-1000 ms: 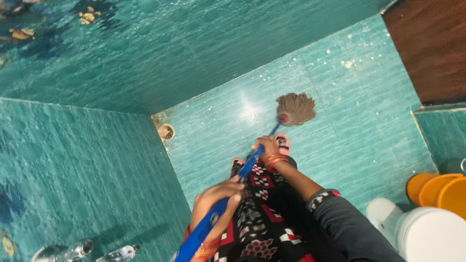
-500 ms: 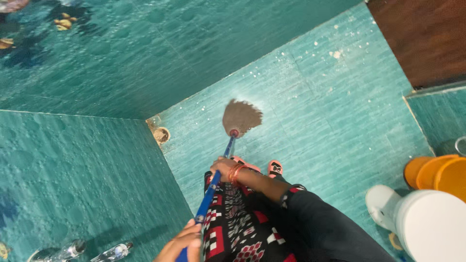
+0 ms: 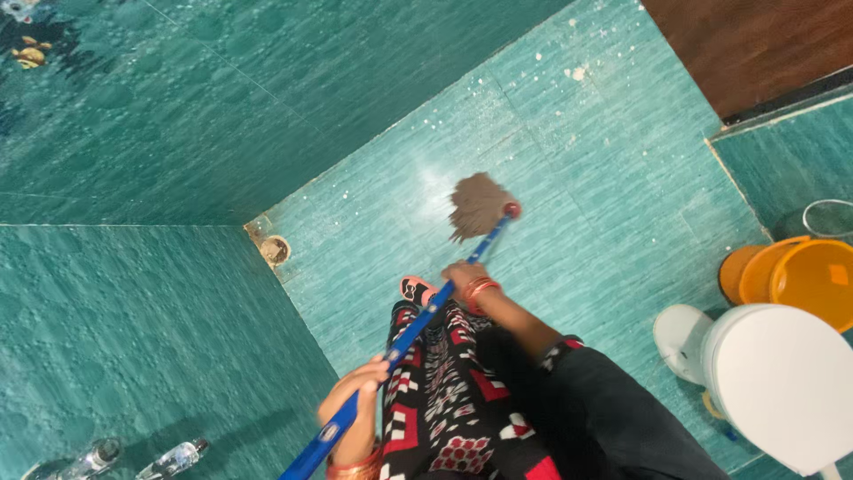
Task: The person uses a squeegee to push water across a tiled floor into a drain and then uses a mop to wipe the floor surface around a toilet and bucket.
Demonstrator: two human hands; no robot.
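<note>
1. The right hand (image 3: 464,277) grips the blue mop handle (image 3: 418,329) at its lower part, fingers wrapped around the shaft; orange bangles (image 3: 481,289) circle the wrist.
2. The left hand (image 3: 351,396) grips the same handle higher up, near the bottom edge of the view, fingers closed around it.
3. The brown mop head (image 3: 475,204) lies spread on the teal tiled floor (image 3: 604,204), ahead of the person's feet (1 orange sandal (image 3: 415,289) shows).
4. A round floor drain (image 3: 274,251) sits in the corner where floor meets 2 teal tiled walls (image 3: 133,311).
5. At right stand a white toilet (image 3: 773,382) and an orange bucket (image 3: 813,280), well apart from the mop head.
</note>
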